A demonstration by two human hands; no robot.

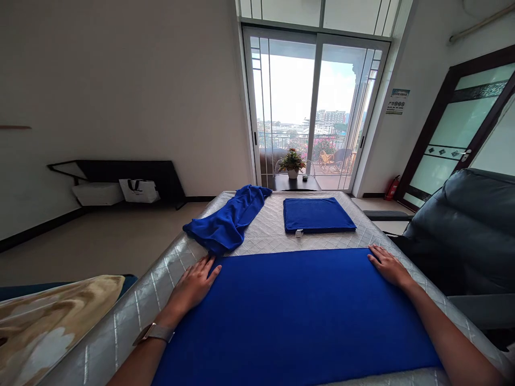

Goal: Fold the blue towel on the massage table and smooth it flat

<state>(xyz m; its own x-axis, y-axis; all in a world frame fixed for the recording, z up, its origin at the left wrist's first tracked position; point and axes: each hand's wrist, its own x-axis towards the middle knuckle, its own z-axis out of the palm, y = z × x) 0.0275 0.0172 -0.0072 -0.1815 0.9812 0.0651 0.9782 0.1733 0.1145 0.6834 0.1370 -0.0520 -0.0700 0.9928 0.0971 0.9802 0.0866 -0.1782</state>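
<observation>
A large blue cloth (298,311) lies spread flat on the quilted silver-white mattress (263,230). My left hand (195,284) rests on its far left corner, fingers stretched out and thumb apart. At the far right corner, my right hand (388,265) lies flat with its fingers spread. Beyond the cloth, a neatly folded blue cloth (317,214) with a small white tag sits toward the right. A crumpled blue cloth (231,220) lies at the left, its near end close to my left fingertips.
A black leather seat (466,225) stands along the right side. At the left is a patterned tan blanket (60,327). Behind the mattress, a small dark table (295,184) holds a potted plant (293,163). A black rack (124,177) with a white bag (139,191) stands by the wall.
</observation>
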